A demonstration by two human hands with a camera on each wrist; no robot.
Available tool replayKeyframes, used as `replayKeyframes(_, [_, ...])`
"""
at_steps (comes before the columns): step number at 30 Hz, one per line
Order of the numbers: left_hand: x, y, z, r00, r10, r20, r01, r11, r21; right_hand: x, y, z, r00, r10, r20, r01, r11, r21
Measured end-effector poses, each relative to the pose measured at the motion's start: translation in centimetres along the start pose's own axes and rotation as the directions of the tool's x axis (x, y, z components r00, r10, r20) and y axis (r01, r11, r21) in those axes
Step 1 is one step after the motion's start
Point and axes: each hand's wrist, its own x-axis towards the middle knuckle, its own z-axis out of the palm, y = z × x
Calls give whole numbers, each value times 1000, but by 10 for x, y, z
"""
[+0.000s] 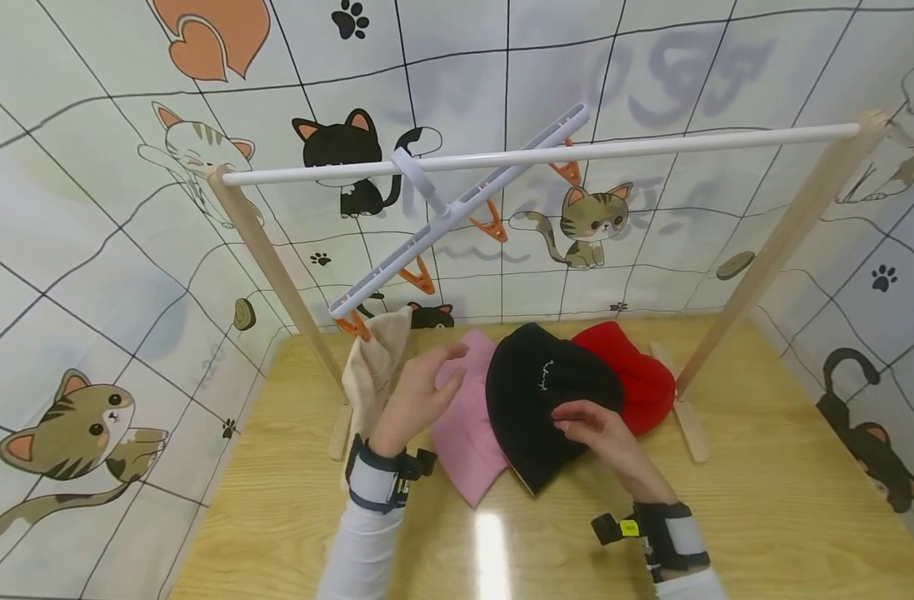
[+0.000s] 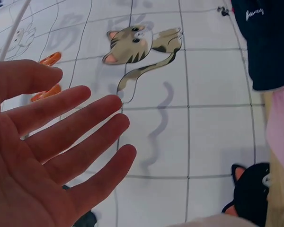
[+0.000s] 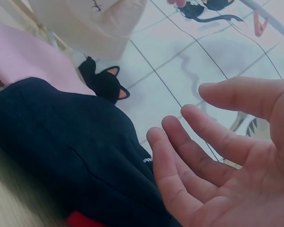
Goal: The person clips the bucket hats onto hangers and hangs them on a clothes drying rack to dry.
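Hands hovering, both empty and loosely spread; right hand (image 1: pixel 595 429) apparently brushing the black hat (image 1: pixel 548 400) lying on the table (image 1: pixel 764 517); left hand (image 1: pixel 419 392) lifting near the beige hat (image 1: pixel 374 371) hanging from an orange clip (image 1: pixel 352 325).

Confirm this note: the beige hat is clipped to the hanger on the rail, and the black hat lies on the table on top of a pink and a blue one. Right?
Not quite. The hat under the black hat on its right is red, not blue; the head view shows it. The rest stands: the beige hat hangs from an orange clip on the hanger, and the pink hat lies under the black one.
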Motion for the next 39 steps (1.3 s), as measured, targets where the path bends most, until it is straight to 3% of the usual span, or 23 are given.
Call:
replayKeyframes(8, [8, -1, 35, 993, 67, 93, -69, 997, 18, -8, -4, -17, 998, -20, -55, 18, 999, -32])
replayKeyframes(15, [13, 7, 60, 985, 11, 174, -14, 1000, 15, -18, -3, -37, 994, -46, -102, 37, 996, -87])
replayKeyframes(19, [19, 8, 79, 969, 26, 245, -33, 999, 27, -24, -1, -46, 989, -58, -134, 43, 993, -109])
replayKeyframes(23, [21, 5, 98, 952, 46, 303, -49, 999, 3, -30, -1, -51, 987, -9, -159, -12, 991, -130])
replayKeyframes(28, [21, 2, 119, 927, 5, 374, -11, 1000, 14, -40, 2, -53, 982, 46, -182, -75, 985, -153])
replayKeyframes(34, [30, 14, 143, 905, -27, 425, 15, 999, 32, -50, 10, -57, 978, 9, -208, -37, 991, -130])
replayKeyframes(39, [35, 29, 162, 879, -25, 477, -19, 996, 88, -57, 16, -59, 976, -14, -215, -9, 994, -109])
